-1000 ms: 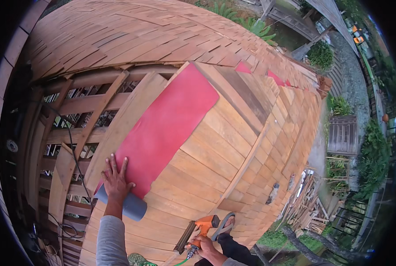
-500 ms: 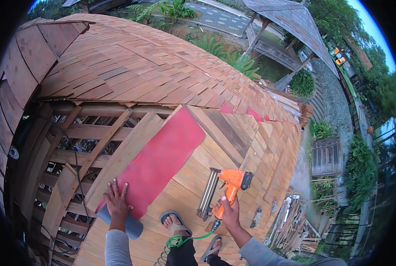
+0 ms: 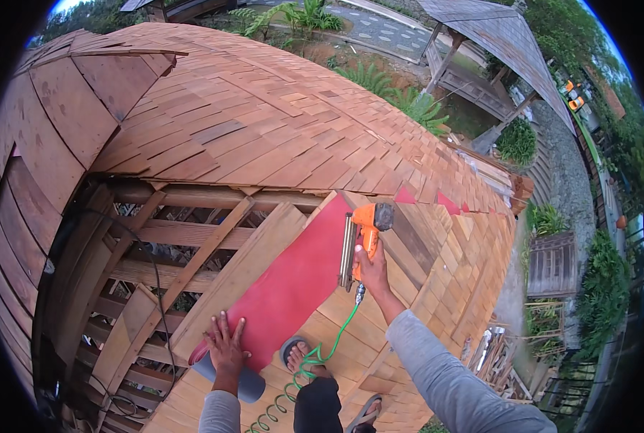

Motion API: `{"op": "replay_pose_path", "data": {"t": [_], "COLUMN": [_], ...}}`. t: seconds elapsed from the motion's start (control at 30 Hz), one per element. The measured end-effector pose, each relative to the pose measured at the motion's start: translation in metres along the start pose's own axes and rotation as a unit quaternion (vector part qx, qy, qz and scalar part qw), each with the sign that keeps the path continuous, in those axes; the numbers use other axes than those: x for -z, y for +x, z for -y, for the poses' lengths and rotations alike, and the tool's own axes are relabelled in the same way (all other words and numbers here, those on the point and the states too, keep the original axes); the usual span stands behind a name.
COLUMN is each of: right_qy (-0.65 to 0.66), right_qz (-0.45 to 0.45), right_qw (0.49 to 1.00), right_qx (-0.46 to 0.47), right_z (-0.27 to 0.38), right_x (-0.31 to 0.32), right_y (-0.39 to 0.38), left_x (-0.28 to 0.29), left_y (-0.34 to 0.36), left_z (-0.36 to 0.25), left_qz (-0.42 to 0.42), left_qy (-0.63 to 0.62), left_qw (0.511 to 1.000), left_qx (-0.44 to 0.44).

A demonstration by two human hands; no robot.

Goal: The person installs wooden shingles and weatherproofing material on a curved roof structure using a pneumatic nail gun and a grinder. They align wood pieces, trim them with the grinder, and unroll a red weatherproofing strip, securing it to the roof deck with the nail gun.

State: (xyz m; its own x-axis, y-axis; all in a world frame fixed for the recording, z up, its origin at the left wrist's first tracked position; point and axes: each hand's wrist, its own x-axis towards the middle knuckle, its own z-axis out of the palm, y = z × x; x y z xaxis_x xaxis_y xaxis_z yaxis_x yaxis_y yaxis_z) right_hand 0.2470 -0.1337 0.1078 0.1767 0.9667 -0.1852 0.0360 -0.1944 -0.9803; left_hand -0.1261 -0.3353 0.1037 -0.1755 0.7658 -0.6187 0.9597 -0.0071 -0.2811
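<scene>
A strip of red sheet [image 3: 286, 281] lies unrolled over wooden shingles, its lower end wound into a roll with a grey underside [image 3: 248, 382]. My left hand [image 3: 227, 345] rests flat on the sheet beside that roll, fingers spread. Wrapped round the handle of an orange pneumatic stapler [image 3: 366, 229] is my right hand [image 3: 372, 268]. The tool's long magazine stands over the sheet's right edge near its upper end; whether the nose touches cannot be seen. A green coiled air hose [image 3: 336, 339] runs down from the handle.
Left of the sheet, open rafters and battens [image 3: 185, 234] leave gaps, with a dark cable [image 3: 162, 310] across them. Finished shingles [image 3: 264, 123] cover the slope beyond. My sandalled feet [image 3: 304, 357] stand on the boards. Past the right roof edge lies a timber pile [image 3: 499, 361] far below.
My right hand has carried the stapler up and forward, from over the bare shingles to the sheet's upper right edge. The left hand stays on the sheet; the whole view has shifted.
</scene>
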Motion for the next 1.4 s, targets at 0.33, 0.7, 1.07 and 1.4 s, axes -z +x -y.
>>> {"op": "replay_pose_path", "data": {"t": [0.33,0.7,1.07,1.4], "right_qy": [-0.038,0.033,0.094,0.11], "right_qz": [0.014,-0.027,-0.031,-0.074], "right_qw": [0.998,0.996,0.994,0.988], "right_qx": [-0.041,-0.074,-0.049,-0.077], "right_z": [-0.061,-0.077,-0.074,-0.063], "right_x": [-0.004,0.017,0.069,0.117], "right_y": [0.042,0.038,-0.002,-0.059], "left_x": [-0.025,-0.004,0.106,0.147], "left_y": [-0.013,0.015,0.182,0.23], "left_z": [-0.024,-0.078,-0.222,-0.247], "left_qz": [-0.001,-0.187,-0.27,-0.324], "left_qy": [0.0,-0.098,-0.042,-0.039], "left_qw": [1.0,0.967,0.947,0.928], "left_qx": [0.012,-0.144,-0.172,-0.18]}}
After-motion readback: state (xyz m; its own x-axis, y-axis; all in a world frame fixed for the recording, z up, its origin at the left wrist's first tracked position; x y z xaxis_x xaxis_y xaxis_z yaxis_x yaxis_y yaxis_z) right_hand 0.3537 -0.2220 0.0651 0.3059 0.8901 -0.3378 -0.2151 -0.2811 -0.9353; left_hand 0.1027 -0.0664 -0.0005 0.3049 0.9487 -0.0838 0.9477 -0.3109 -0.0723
